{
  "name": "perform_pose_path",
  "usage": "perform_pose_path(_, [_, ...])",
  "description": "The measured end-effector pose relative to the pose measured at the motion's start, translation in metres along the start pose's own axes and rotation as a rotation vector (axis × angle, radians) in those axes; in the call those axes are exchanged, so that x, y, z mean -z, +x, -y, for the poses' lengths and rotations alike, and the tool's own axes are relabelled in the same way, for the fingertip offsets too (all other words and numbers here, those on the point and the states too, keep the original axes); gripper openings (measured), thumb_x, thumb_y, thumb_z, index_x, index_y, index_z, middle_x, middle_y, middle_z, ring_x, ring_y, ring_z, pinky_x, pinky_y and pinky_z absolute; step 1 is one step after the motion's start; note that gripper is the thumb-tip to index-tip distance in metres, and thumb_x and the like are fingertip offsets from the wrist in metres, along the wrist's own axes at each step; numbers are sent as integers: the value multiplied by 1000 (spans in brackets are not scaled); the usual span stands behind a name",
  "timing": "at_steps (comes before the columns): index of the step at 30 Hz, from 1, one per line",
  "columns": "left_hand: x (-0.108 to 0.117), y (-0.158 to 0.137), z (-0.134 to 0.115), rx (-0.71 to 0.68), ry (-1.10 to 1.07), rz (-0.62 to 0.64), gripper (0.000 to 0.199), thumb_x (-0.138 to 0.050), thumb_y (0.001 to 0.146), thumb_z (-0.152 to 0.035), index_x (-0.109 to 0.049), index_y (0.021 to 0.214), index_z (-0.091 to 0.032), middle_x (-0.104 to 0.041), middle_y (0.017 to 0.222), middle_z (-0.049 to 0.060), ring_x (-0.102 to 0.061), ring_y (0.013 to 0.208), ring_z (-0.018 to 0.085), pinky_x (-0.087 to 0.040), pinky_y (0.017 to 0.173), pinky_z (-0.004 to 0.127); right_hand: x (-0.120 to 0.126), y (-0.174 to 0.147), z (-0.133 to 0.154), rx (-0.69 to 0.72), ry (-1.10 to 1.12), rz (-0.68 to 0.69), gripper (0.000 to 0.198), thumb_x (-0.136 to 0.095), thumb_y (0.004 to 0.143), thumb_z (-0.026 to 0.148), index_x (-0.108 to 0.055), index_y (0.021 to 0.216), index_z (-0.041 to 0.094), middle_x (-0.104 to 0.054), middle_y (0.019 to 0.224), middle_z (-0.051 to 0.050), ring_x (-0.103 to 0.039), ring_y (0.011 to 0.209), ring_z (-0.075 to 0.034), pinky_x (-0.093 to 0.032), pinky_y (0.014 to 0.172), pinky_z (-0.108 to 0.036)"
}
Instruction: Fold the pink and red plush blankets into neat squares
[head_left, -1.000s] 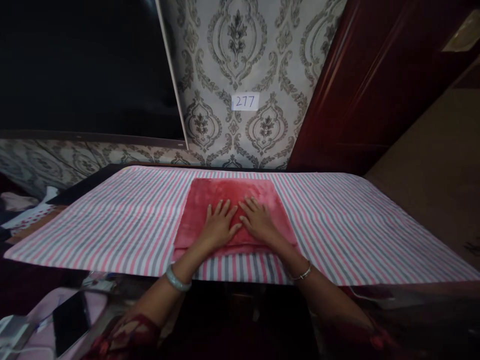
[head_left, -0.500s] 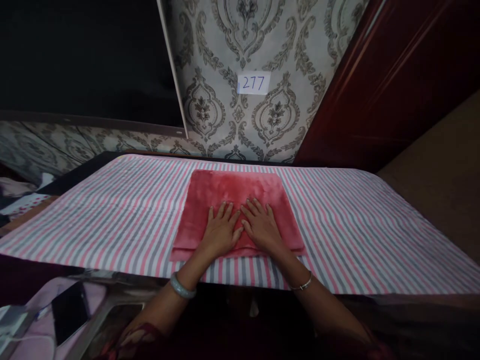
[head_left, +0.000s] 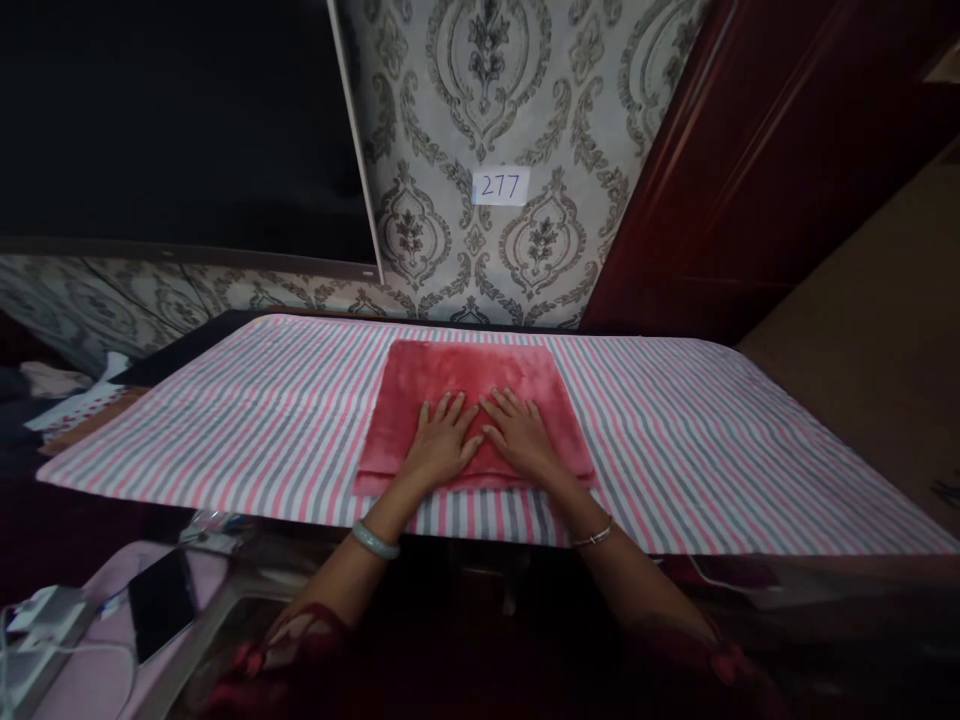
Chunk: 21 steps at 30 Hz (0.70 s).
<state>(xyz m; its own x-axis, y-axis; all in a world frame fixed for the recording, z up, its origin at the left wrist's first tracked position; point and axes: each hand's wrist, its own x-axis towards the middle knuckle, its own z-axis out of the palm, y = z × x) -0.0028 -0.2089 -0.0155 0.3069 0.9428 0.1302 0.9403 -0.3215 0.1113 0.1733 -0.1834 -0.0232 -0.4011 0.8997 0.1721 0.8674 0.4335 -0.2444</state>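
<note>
A red folded cloth (head_left: 472,365), soft and plush-looking, lies flat on a striped tablecloth (head_left: 285,420) in pink, grey and white. My left hand (head_left: 442,440) rests palm down on its left half, fingers spread. On the right half lies my right hand (head_left: 521,435), also flat with fingers apart. The two thumbs point toward each other near the middle of the cloth without gripping it. Layered folds show along the cloth's near edge. The palms' undersides are hidden.
A large dark screen (head_left: 180,130) stands at the back left before a patterned wall. A paper marked 277 (head_left: 500,186) is stuck to the wall. At lower left, a phone (head_left: 161,605) and a white power strip (head_left: 45,640) lie on a pink surface. Dark red furniture (head_left: 690,200) rises at right.
The camera view has shifted slightly, so the table sits a little differently in the picture. Both hands stay flat on the red cloth, with little visible movement across it.
</note>
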Motion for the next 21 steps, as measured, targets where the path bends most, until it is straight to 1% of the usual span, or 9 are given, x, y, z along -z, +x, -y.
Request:
perform_pose_path(3, [16, -11, 6, 12, -23, -33, 60, -40, 102, -46, -39, 158, -25, -30, 168, 7, -23, 156, 28, -18, 126, 58, 6, -15, -10, -7, -8, -5, 52, -37, 104, 39, -47, 154, 26, -39, 164, -8, -29, 153, -27, -23, 121, -55])
perform_pose_path(5, [26, -23, 15, 60, 4, -86, 59, -42, 101, -46, -40, 157, -26, -33, 167, 8, -24, 156, 29, -15, 126, 60, 8, -31, -20, -38, -42, -46, 51, -38, 104, 40, -50, 152, 27, -41, 162, -9, -31, 152, -30, -23, 120, -57])
perform_pose_path(7, [30, -36, 25, 121, 51, -121, 59, -43, 100, -45, -42, 156, -24, -36, 165, 10, -26, 155, 31, -14, 126, 61, 8, -47, -32, -59, -72, -100, 50, -38, 104, 39, -52, 150, 26, -43, 161, -10, -31, 152, -31, -23, 120, -57])
perform_pose_path(9, [26, -47, 34, 175, 92, -127, 59, -42, 100, -43, -44, 155, -22, -38, 164, 13, -28, 154, 33, -16, 125, 63, 4, -62, -43, -56, -92, -145, 50, -38, 104, 38, -54, 149, 25, -44, 160, -11, -31, 151, -31, -23, 120, -56])
perform_pose_path(11, [15, -55, 40, 210, 126, -131, 57, -41, 101, -42, -46, 154, -20, -39, 163, 15, -28, 153, 35, -20, 122, 65, -5, -73, -51, -44, -100, -182, 49, -38, 104, 37, -55, 148, 24, -45, 159, -11, -32, 151, -31, -24, 120, -57])
perform_pose_path(13, [4, -59, 43, 212, 146, -151, 57, -39, 101, -41, -49, 152, -18, -38, 162, 17, -28, 153, 36, -30, 118, 63, -15, -80, -57, -26, -94, -232, 48, -37, 104, 36, -56, 147, 25, -46, 159, -11, -34, 150, -31, -28, 117, -57])
perform_pose_path(15, [-5, -61, 44, 194, 149, -173, 57, -39, 101, -41, -51, 150, -16, -38, 162, 18, -28, 153, 37, -41, 112, 58, -26, -83, -61, 2, -74, -309, 48, -37, 105, 36, -56, 147, 25, -48, 157, -11, -36, 149, -30, -33, 114, -56])
perform_pose_path(18, [-9, -61, 45, 184, 143, -190, 56, -39, 102, -41, -52, 150, -16, -40, 162, 17, -31, 152, 37, -49, 104, 54, -34, -85, -62, 40, -45, -407, 46, -37, 105, 36, -58, 145, 23, -52, 154, -11, -39, 147, -30, -38, 111, -53])
perform_pose_path(21, [-8, -61, 47, 175, 137, -205, 56, -39, 101, -41, -53, 149, -17, -40, 162, 16, -32, 151, 37, -51, 101, 53, -35, -85, -62, 47, -25, -427, 46, -37, 106, 36, -57, 145, 23, -53, 153, -11, -39, 147, -30, -38, 110, -52])
